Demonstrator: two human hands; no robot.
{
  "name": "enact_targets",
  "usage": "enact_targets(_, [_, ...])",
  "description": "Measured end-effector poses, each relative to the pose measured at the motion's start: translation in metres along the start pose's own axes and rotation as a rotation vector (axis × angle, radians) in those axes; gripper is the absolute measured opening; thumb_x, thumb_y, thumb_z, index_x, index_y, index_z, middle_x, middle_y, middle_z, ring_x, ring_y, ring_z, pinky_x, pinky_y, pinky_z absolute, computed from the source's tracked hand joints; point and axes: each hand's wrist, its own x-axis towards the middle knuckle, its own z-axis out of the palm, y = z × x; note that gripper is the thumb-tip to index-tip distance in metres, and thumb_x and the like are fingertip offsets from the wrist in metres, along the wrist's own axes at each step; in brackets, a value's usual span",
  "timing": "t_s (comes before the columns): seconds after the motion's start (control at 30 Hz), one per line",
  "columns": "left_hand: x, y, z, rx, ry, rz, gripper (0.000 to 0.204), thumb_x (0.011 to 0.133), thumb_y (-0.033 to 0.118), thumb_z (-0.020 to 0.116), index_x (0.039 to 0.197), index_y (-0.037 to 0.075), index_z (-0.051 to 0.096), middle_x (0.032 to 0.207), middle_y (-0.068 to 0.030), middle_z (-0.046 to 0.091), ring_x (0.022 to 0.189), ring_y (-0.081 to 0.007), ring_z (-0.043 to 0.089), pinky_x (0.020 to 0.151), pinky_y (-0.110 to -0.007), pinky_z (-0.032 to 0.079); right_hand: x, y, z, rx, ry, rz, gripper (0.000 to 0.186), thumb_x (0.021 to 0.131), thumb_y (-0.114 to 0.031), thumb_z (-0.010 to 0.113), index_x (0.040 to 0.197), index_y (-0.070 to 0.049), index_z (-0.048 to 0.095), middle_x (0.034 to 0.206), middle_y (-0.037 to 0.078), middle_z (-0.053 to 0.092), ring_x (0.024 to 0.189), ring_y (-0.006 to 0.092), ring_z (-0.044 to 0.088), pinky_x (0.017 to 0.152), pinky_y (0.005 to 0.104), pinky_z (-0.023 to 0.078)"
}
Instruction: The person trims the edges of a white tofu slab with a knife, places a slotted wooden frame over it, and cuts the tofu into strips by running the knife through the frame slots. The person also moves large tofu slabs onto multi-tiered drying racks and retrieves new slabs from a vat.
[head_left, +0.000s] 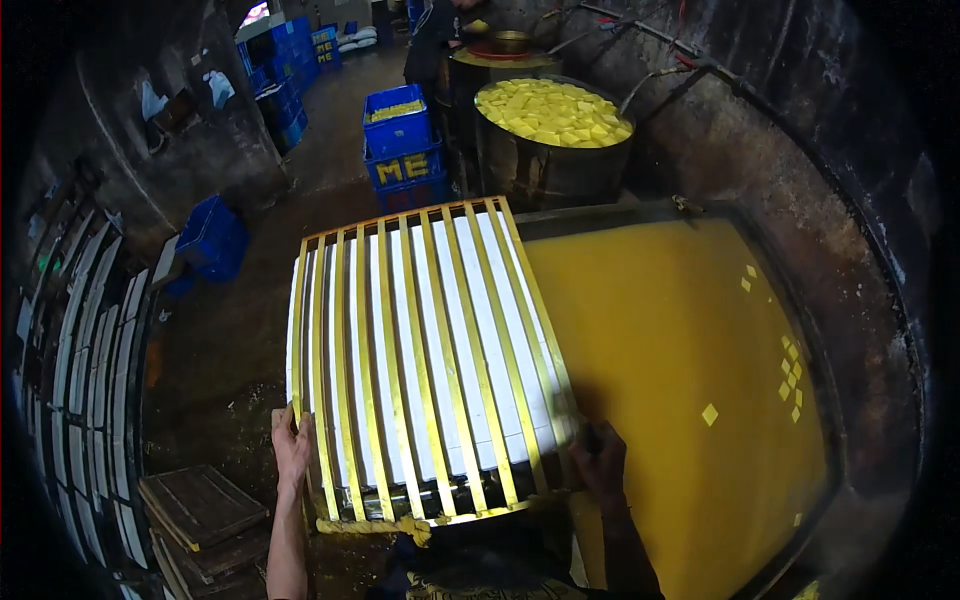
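Note:
A slatted frame [397, 350] with long yellow slats lies in front of me, and white slabs [445, 400] show through its gaps. Closed around its near left edge is my left hand [290, 450], thumb on top. At the near right edge my right hand [602, 460] grips the frame, its fingers partly in shadow. A thick yellow rope [400, 525] runs along the frame's near end. Directly to the right is a wide vat of yellow liquid [650, 330], with small yellow diamond-shaped pieces [710, 414] in it. What supports the frame is mostly hidden.
Beyond the vat stands a dark drum heaped with yellow pieces [550, 110]. Stacked blue crates [400, 130] and a person in dark clothes [430, 45] are farther back. Wooden boards [205, 505] are piled at lower left, beside a rack with long pale slabs [95, 370].

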Motion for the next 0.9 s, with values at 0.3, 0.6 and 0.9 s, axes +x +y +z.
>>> enact_targets(0.3, [0.009,-0.012,0.021,0.111,0.05,0.051,0.026,0.089,0.01,0.057,0.111,-0.005,0.062,0.088,-0.0161,0.049,0.083,-0.03,0.049,0.075,-0.041,0.042,0.017,0.002,0.011,0.041,-0.12,0.01,0.022,0.074,-0.015,0.064,0.09,0.0,0.067,0.078,0.014,0.06,0.068,0.0263,0.06,0.064,0.0361,0.048])
enact_targets(0.6, [0.024,-0.02,0.029,0.164,0.075,0.092,0.027,0.089,0.011,0.058,0.111,-0.005,0.062,0.088,-0.0168,0.049,0.081,-0.0316,0.051,0.074,-0.043,0.043,0.032,-0.015,0.013,-0.02,-0.07,0.016,0.031,0.073,-0.014,0.064,0.101,0.0,0.069,0.079,0.014,0.06,0.07,0.0263,0.06,0.065,0.035,0.049])
enact_targets(0.9, [0.018,-0.008,0.023,0.216,0.057,0.004,0.033,0.089,0.013,0.062,0.116,-0.007,0.06,0.101,-0.0197,0.053,0.091,-0.0349,0.053,0.081,-0.042,0.045,0.026,0.014,0.019,0.022,-0.08,0.199,0.031,0.072,-0.019,0.072,0.095,0.001,0.066,0.081,0.013,0.061,0.074,0.0272,0.06,0.069,0.0372,0.049])
